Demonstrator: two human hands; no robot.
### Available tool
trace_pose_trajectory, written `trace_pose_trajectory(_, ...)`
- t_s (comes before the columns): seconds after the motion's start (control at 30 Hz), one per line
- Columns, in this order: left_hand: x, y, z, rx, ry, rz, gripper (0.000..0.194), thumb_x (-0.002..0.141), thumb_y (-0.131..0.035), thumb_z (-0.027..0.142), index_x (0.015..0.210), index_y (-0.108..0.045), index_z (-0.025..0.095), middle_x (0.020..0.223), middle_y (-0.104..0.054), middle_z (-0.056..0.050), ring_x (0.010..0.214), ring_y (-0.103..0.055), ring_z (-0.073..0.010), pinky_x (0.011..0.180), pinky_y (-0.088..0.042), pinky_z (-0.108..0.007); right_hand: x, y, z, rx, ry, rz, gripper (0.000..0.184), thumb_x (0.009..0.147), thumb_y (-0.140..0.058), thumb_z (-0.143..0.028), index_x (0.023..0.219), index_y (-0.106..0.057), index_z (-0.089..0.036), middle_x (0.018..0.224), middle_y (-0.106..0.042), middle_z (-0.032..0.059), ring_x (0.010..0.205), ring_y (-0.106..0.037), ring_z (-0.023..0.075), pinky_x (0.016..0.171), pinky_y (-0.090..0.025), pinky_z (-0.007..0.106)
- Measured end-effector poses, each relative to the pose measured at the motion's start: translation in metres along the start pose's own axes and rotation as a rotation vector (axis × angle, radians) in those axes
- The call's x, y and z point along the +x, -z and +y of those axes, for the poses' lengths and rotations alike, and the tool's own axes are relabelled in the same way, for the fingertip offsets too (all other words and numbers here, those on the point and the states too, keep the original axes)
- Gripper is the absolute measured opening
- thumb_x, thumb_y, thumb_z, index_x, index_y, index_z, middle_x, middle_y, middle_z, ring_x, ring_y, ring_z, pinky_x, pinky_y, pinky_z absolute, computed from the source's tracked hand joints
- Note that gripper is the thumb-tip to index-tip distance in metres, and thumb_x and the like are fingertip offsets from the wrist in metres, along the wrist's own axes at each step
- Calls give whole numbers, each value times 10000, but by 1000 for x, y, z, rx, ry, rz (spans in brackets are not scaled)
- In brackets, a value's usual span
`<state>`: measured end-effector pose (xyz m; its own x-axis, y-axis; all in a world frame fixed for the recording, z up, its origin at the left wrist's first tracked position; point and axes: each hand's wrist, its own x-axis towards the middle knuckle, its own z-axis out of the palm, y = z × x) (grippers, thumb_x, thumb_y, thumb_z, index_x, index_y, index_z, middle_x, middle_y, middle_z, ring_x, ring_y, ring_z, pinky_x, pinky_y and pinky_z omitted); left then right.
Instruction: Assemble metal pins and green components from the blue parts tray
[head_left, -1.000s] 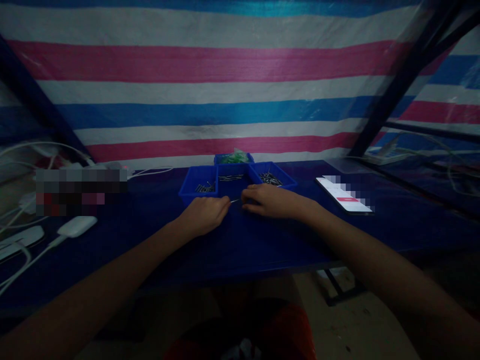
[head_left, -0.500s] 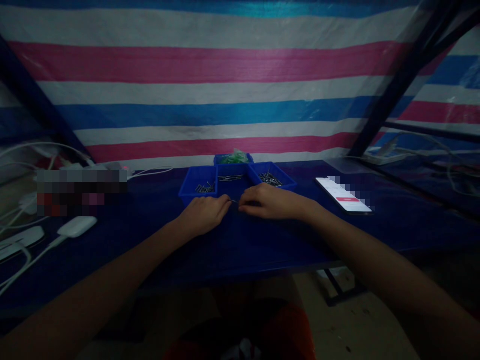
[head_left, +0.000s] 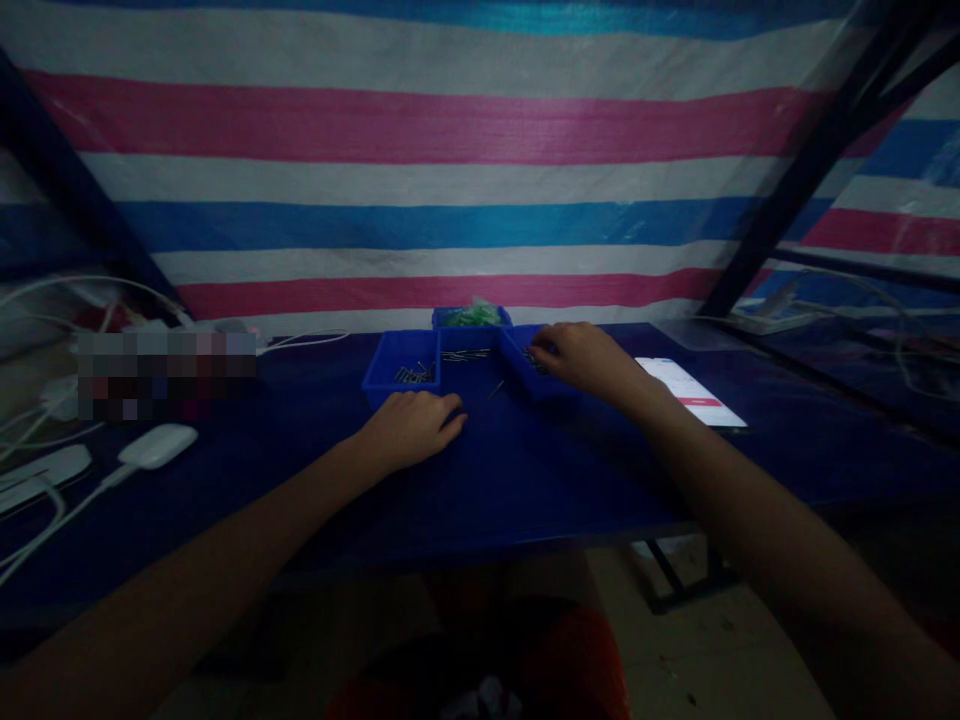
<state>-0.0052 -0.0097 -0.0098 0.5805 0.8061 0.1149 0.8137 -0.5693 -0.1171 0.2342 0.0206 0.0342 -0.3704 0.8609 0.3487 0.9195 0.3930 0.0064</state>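
My left hand (head_left: pixel 411 430) rests on the blue table just in front of the left blue tray (head_left: pixel 381 362). Its thumb and index finger are apart, with nothing between them. Short metal pins (head_left: pixel 415 374) lie in that tray. My right hand (head_left: pixel 581 352) reaches over the right blue tray (head_left: pixel 531 385), its fingers bent down and parted at the small metal pieces inside, which it mostly covers. One thin metal pin (head_left: pixel 496 389) lies on the table between the two trays. Behind it, several longer thin metal rods (head_left: pixel 465 355) lie side by side.
A third blue tray (head_left: pixel 442 322) at the back holds green plastic bags (head_left: pixel 474 315). Right of my right forearm lies a lit phone (head_left: pixel 701 395). White cables and a white charger (head_left: pixel 159 446) occupy the left side. A striped sheet (head_left: pixel 450 180) hangs behind the table.
My hands have come apart from the thin piece between them; a pin now lies on the table. My right hand has moved up and right to the right tray, while my left fingers have parted.
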Motion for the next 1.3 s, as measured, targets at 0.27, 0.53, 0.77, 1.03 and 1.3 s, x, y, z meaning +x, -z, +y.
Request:
trace_pose_trajectory(0.27, 1, -4, -2, 5, -13, 29, 361, 871, -302, 421, 1000, -576, 225, 796, -643, -56, 704, -595, -205, 584, -395, -300, -3, -6, -19, 141, 338, -27, 260, 838, -410, -236, 1022, -569, -144, 935, -600, 98, 836, -546, 176, 736, -402, 302)
trace_pose_trajectory(0.53, 0, 0, 1, 39, -15, 22, 347, 868, -312, 413, 950, -582, 211, 761, -642, -54, 665, -598, -201, 566, -397, -289, -17, -19, -47, 204, 472, -170, 272, 832, -392, -142, 1050, -551, -106, 1041, -569, 135, 917, -552, 179, 808, -414, 310)
trace_pose_trajectory(0.77, 0, -1, 0, 58, -22, 24, 337, 867, -312, 416, 949, -570, 215, 758, -640, -48, 676, -606, -209, 549, -393, -278, -17, -25, -44, 161, 494, -254, 275, 843, -405, -177, 1047, -564, -83, 999, -600, 140, 949, -553, 195, 837, -407, 317)
trace_pose_trajectory(1.03, 1, 1, 2, 44, -14, 7, 329, 865, -315, 403, 965, -563, 211, 773, -639, -55, 683, -600, -212, 567, -401, -295, -17, -28, -48, 131, 502, -236, 288, 849, -417, -226, 1046, -573, -86, 988, -609, 140, 927, -557, 202, 837, -405, 330)
trace_pose_trajectory(1.3, 1, 0, 1, 35, -5, -22, 335, 864, -311, 417, 968, -558, 216, 775, -632, -43, 690, -592, -200, 587, -412, -294, -17, -23, -47, 180, 477, -258, 236, 833, -438, -229, 980, -574, -104, 876, -614, 105, 809, -567, 179, 745, -424, 300)
